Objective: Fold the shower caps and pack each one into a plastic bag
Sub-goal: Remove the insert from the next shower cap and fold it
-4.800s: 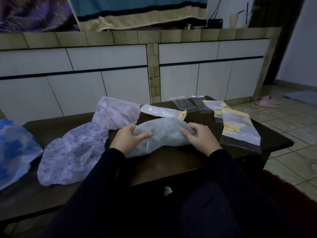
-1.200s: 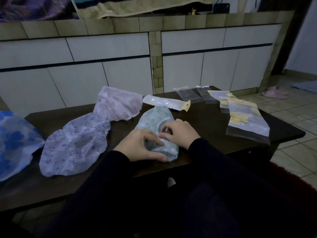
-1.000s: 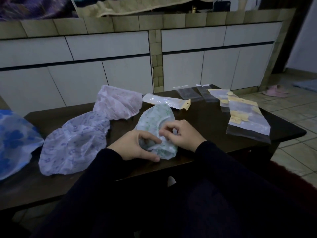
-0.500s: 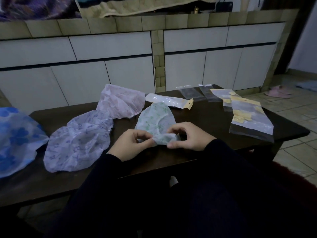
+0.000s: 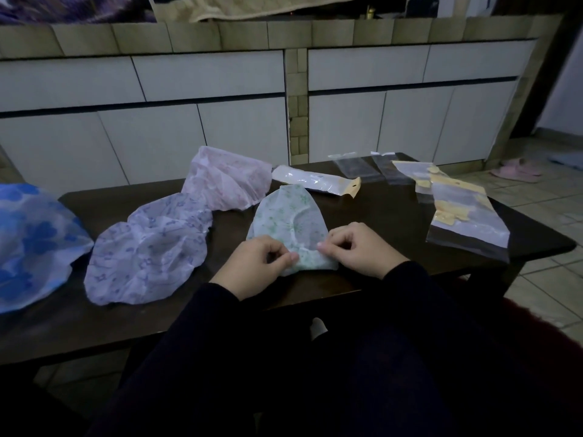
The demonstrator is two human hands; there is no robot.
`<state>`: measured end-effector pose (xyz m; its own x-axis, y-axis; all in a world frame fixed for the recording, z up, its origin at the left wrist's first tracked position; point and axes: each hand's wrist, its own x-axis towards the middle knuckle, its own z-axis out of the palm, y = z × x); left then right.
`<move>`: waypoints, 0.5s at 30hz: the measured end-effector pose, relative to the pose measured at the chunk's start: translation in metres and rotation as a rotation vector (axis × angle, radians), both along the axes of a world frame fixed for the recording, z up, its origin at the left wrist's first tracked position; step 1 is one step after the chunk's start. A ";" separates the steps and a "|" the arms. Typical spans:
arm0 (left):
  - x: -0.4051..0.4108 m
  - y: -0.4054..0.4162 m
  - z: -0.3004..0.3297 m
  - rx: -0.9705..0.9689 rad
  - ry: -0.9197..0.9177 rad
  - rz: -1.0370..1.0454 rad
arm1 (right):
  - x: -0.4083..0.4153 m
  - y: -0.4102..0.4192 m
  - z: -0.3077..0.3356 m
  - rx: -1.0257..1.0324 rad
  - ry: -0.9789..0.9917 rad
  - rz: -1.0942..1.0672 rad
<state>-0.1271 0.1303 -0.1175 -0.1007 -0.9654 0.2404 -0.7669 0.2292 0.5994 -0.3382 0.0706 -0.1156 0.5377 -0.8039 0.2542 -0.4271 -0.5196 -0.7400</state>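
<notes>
1. Head view looks down at my two hands at the near edge of a dark wooden table [image 5: 394,212].
2. My left hand [image 5: 252,266] has its fingers curled, thumb and forefinger pinching the near left end of the green-patterned shower cap [image 5: 285,217].
3. My right hand [image 5: 359,247] is curled the same way and pinches the near right end of that cap; the two hands sit close together with a bunched strip of cap between them.
4. That cap is thin, translucent white plastic printed with small green sprigs. It lies folded into a narrow, rounded shape, wide at the far end and gathered at the near end, flat on the table between my hands and the packed bag [image 5: 315,179].
5. The packed bag lies just beyond the cap, long and clear with a yellow header at its right end.
6. Left of the cap lie a pink cap [image 5: 227,178], a lilac cap [image 5: 148,244] and, at the far left, a blue cap [image 5: 31,241], all spread out.
7. On the right of the table lies a stack of empty bags [image 5: 463,216] with yellow headers, with two clear bags [image 5: 369,164] beyond them.
</notes>
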 end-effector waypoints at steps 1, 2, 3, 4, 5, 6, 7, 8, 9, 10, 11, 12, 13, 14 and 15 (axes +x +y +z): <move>0.000 0.001 -0.001 -0.015 -0.010 -0.010 | 0.001 0.002 0.000 -0.026 0.038 -0.033; 0.001 0.001 -0.002 -0.045 -0.014 -0.014 | 0.004 0.004 0.001 -0.039 0.054 -0.077; 0.001 0.002 -0.003 -0.078 -0.020 -0.014 | 0.006 0.007 0.001 -0.041 0.045 -0.124; 0.002 0.003 -0.004 -0.110 -0.027 -0.011 | 0.008 0.008 -0.001 -0.050 0.023 -0.168; 0.002 0.003 -0.005 -0.129 -0.033 -0.007 | 0.010 0.009 -0.004 -0.072 0.006 -0.204; 0.002 0.003 -0.004 -0.137 -0.028 -0.008 | 0.011 0.009 -0.006 -0.097 -0.006 -0.229; 0.002 0.003 -0.004 -0.144 -0.013 -0.013 | 0.011 0.008 -0.007 -0.113 -0.030 -0.238; 0.002 0.002 -0.003 -0.152 -0.003 -0.028 | 0.011 0.008 -0.007 -0.120 -0.057 -0.228; 0.002 0.002 -0.004 -0.171 -0.015 -0.050 | 0.011 0.007 -0.007 -0.119 -0.068 -0.210; 0.002 0.001 -0.005 -0.201 -0.056 -0.070 | 0.011 0.006 -0.006 -0.120 -0.064 -0.193; 0.002 0.000 -0.006 -0.229 -0.112 -0.086 | 0.011 0.005 -0.007 -0.121 -0.049 -0.183; 0.003 -0.001 -0.008 -0.243 -0.157 -0.094 | 0.011 0.004 -0.008 -0.130 -0.026 -0.175; 0.003 -0.003 -0.009 -0.224 -0.180 -0.095 | 0.012 0.004 -0.008 -0.139 -0.002 -0.164; 0.004 -0.004 -0.008 -0.184 -0.186 -0.095 | 0.013 0.004 -0.008 -0.150 0.023 -0.152; 0.004 -0.005 -0.007 -0.143 -0.184 -0.094 | 0.014 0.004 -0.008 -0.163 0.049 -0.143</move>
<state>-0.1232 0.1250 -0.1247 -0.2431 -0.9072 0.3433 -0.8313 0.3772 0.4081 -0.3247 0.0751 -0.1231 0.4357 -0.8235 0.3634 -0.5383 -0.5620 -0.6280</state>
